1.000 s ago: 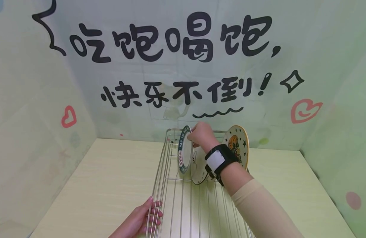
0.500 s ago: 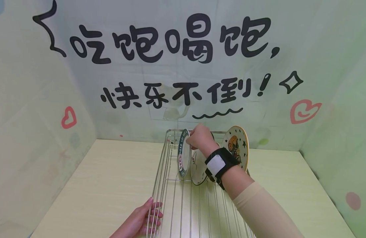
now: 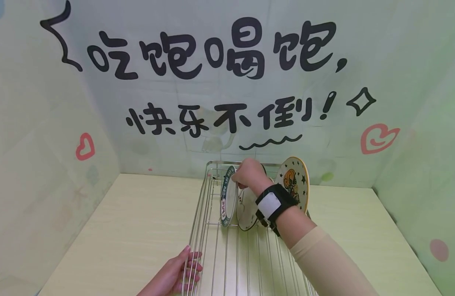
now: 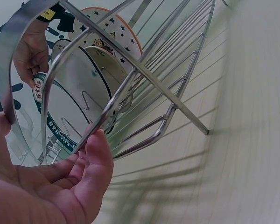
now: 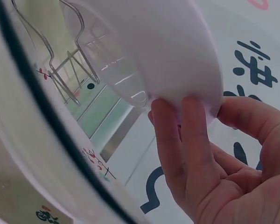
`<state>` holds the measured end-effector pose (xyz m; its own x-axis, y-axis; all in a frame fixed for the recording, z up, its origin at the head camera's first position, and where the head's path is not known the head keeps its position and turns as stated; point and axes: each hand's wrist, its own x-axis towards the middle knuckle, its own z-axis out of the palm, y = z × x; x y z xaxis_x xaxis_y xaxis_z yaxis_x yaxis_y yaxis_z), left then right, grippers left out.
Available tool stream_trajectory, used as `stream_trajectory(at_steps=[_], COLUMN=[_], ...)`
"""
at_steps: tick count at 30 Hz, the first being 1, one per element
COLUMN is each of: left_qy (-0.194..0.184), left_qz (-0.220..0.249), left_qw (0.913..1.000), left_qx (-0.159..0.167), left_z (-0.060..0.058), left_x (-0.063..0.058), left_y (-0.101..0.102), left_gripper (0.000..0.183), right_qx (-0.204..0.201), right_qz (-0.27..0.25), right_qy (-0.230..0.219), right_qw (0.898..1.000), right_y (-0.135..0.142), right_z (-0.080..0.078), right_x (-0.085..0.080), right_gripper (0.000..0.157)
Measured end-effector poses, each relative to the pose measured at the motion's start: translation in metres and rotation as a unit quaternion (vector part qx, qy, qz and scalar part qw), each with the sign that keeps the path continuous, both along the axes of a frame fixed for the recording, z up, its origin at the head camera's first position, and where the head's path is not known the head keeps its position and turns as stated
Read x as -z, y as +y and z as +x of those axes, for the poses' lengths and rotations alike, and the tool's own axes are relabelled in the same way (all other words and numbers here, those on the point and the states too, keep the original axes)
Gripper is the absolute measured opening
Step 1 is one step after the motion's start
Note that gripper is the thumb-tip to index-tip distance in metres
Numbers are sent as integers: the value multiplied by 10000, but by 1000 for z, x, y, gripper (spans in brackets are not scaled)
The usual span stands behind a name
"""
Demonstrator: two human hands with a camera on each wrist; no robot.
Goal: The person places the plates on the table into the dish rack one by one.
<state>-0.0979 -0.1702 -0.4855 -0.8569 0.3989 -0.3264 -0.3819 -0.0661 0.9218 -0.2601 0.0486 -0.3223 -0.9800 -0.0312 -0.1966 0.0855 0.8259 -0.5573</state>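
Observation:
In the head view, my right hand (image 3: 251, 172) pinches the upper edge of a white plate (image 3: 232, 199) with a green lettered rim. The plate stands on edge in a wire dish rack (image 3: 217, 161). In the right wrist view, thumb and fingertips grip the rim, the plate's pale underside (image 5: 191, 56) facing the camera. To its right, a white plate with a thin dark rim (image 3: 245, 216) stands upright, partly behind the right hand. At the near left, my left hand (image 3: 172, 271) holds the rack's side wires; its fingers curl round a bar in the left wrist view.
A yellow-orange-rimmed plate (image 3: 304, 185) with stars and a cartoon stands at the rack's right. Between the plates, a cream plate (image 4: 105, 58) shows in the left wrist view. The rack rests on a pale wood table (image 3: 146, 222), with printed walls behind and at both sides.
My right hand has lowered the green-rimmed plate a little further into the rack. The left hand keeps its hold on the rack, and the other plates stay put.

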Motion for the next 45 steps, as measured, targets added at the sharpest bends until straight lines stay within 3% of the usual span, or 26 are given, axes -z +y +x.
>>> stream_trajectory(at_steps=[18, 23, 32, 42, 45], left_qy=[-91, -68, -52, 13, -22], left_qz=[33, -14, -34, -119, -69], left_qw=[9999, 10000, 10000, 9999, 9999], left_qx=[-31, -23, -30, -57, -77], left_z=[2, 3, 4, 6, 6], left_x=[-3, -4, -4, -4, -4], left_y=[7, 6, 4, 5, 5], left_gripper=[75, 76, 72, 73, 73], right_qx=[-93, -45, -133, -384, -353], right_qz=[50, 78, 441, 901, 479], right_qy=[261, 293, 398, 649, 744], right_qw=[9996, 9995, 9981, 9931, 9955], right_y=[11, 12, 8, 7, 10], right_z=[-6, -3, 2, 6, 11], right_x=[8, 9, 9, 11, 8], right_gripper=[28, 22, 15, 18, 24])
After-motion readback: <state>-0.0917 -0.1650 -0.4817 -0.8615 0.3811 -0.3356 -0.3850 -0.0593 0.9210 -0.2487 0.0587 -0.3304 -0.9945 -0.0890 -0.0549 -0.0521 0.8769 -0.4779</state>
